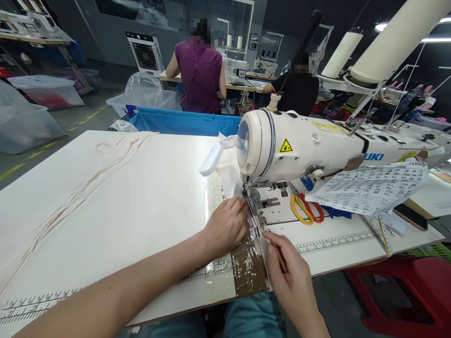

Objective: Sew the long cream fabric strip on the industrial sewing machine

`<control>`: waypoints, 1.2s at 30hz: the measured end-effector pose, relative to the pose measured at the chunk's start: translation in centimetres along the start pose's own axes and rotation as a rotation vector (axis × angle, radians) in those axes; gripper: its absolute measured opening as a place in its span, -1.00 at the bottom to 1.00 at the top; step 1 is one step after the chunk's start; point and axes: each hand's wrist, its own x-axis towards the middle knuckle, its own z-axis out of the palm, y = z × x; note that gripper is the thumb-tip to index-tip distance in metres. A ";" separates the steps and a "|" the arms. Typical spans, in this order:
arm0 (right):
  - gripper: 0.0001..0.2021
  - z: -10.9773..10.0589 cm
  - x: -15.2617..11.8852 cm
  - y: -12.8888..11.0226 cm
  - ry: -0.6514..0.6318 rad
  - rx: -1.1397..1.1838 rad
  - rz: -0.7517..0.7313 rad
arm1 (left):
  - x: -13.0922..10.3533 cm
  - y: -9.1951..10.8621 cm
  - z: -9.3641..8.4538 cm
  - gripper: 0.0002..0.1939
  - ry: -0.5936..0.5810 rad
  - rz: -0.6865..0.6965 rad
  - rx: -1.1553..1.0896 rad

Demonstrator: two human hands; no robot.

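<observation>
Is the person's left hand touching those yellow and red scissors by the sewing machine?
Apart. The head view shows the left hand pressed flat left of the needle, while the scissors lie on the far side of the presser foot, machine bed between them.

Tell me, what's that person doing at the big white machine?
A person sits at a white sewing machine. Their left hand presses flat on pale fabric beside the needle. Their right hand holds a thin brown stick, its tip pointed toward the presser foot. Yellow-and-red scissors lie on the table behind.
</observation>
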 end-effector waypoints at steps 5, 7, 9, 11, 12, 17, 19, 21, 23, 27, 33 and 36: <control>-0.74 1.7 1.7 0.0 -0.050 -0.202 -0.238 | 0.1 -0.6 0.0 -0.65 0.016 0.002 -0.055; -0.73 2.2 2.2 0.0 -0.063 -0.263 -0.258 | 0.0 -0.8 0.1 -0.64 0.036 0.018 -0.061; -0.71 2.5 2.5 0.0 -0.072 -0.310 -0.261 | 0.0 -0.9 0.2 -0.64 0.047 0.023 -0.062; -0.70 2.7 2.8 0.1 -0.077 -0.361 -0.266 | 0.0 -1.0 0.2 -0.64 0.048 0.022 -0.062; -0.69 2.8 2.8 0.1 -0.077 -0.386 -0.268 | 0.0 -0.9 0.2 -0.64 0.048 0.021 -0.062; -0.68 3.0 2.8 0.2 -0.074 -0.511 -0.272 | 0.1 -0.8 0.1 -0.64 0.044 0.005 -0.074; -0.70 3.2 2.7 0.0 -0.074 -0.570 -0.262 | 0.1 -0.8 0.1 -0.64 0.037 -0.017 -0.079; -0.71 3.5 2.7 -0.2 -0.071 -0.632 -0.244 | 0.1 -1.0 0.1 -0.64 0.022 -0.036 -0.079; -0.70 3.8 2.7 -0.5 -0.069 -0.687 -0.226 | 0.2 -1.3 0.0 -0.64 0.005 -0.048 -0.079; -0.66 4.3 2.8 -0.9 -0.068 -0.744 -0.206 | 0.3 -2.0 0.1 -0.64 0.015 -0.069 -0.082; -0.69 3.5 2.0 -0.3 -0.026 -0.607 -0.237 | 0.7 -2.8 0.2 -0.66 0.077 -0.086 -0.086; -0.67 2.6 1.0 0.7 -0.039 -0.406 -0.284 | 0.9 -2.4 -0.9 -0.70 0.042 -0.120 -0.051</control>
